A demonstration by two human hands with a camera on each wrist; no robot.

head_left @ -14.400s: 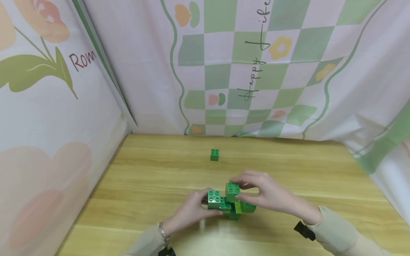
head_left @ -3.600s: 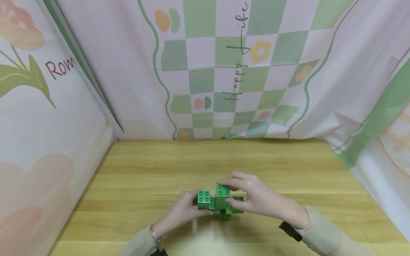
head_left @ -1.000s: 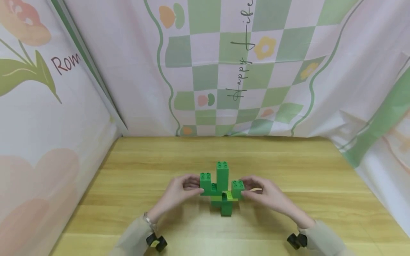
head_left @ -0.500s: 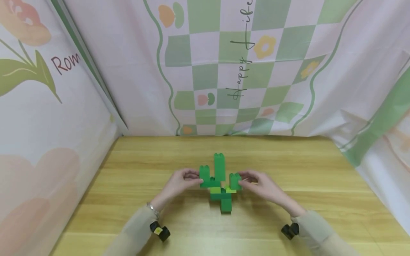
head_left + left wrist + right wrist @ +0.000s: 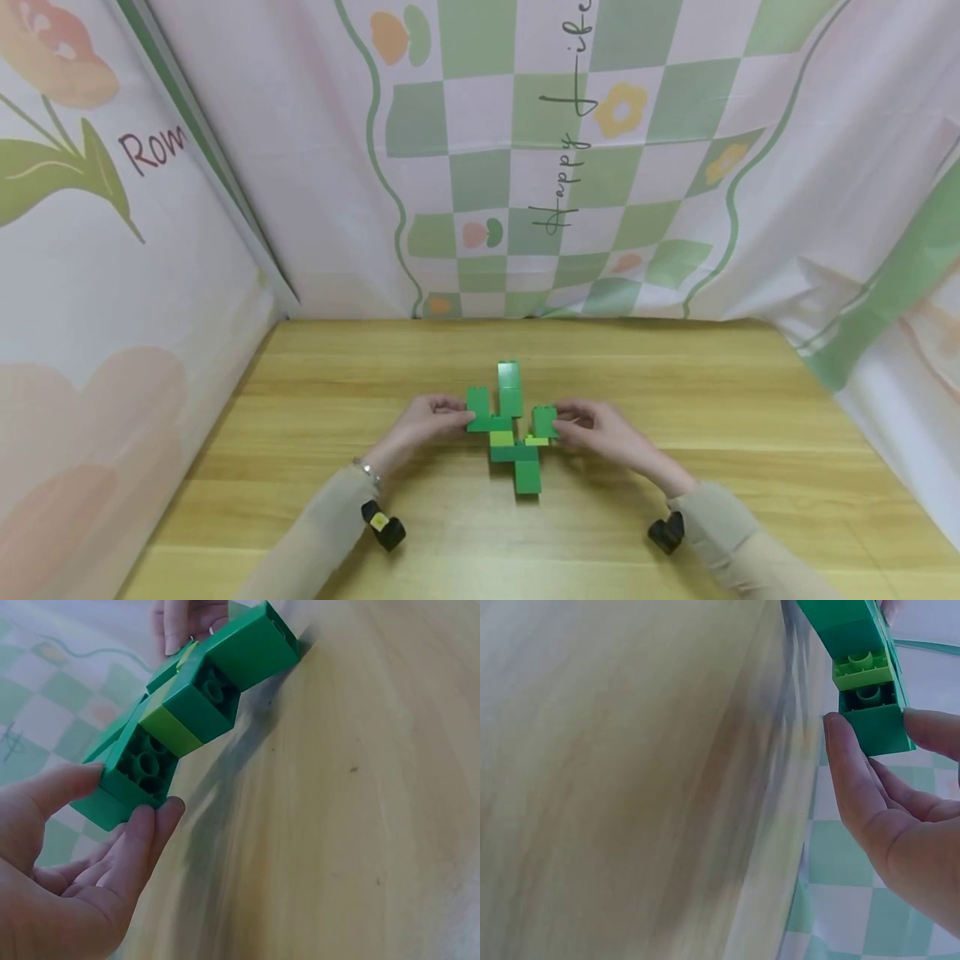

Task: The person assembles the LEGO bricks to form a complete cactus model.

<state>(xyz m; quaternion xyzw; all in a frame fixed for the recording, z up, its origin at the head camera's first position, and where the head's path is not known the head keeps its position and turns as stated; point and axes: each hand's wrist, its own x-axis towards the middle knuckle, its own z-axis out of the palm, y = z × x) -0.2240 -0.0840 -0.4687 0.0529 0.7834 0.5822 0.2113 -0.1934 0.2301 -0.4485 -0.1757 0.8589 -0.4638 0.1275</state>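
Both hands hold one model of green building blocks (image 5: pixel 514 452), with lime-green plates in its middle. My left hand (image 5: pixel 423 425) pinches the left arm block between thumb and fingers. On the other side, my right hand (image 5: pixel 603 429) pinches the right arm block (image 5: pixel 544 422). Between them rises a taller two-block column (image 5: pixel 509 389), and a single block (image 5: pixel 527 477) forms the foot. The model leans back, its front faces toward the head camera. Hollow undersides of some blocks show in the left wrist view, where the left thumb (image 5: pixel 64 787) presses the block's side.
The model is over a wooden table (image 5: pixel 360 358). A white curtain with green checks (image 5: pixel 495 179) hangs behind the table's far edge, and a printed panel (image 5: pixel 150 292) stands along the left. Black wrist devices (image 5: pixel 384 525) sit on both sleeves.
A loose green block at the back is gone from the table. The right hand has moved from the column to the right arm block. Lately the model has tipped back, its studs turning from view.
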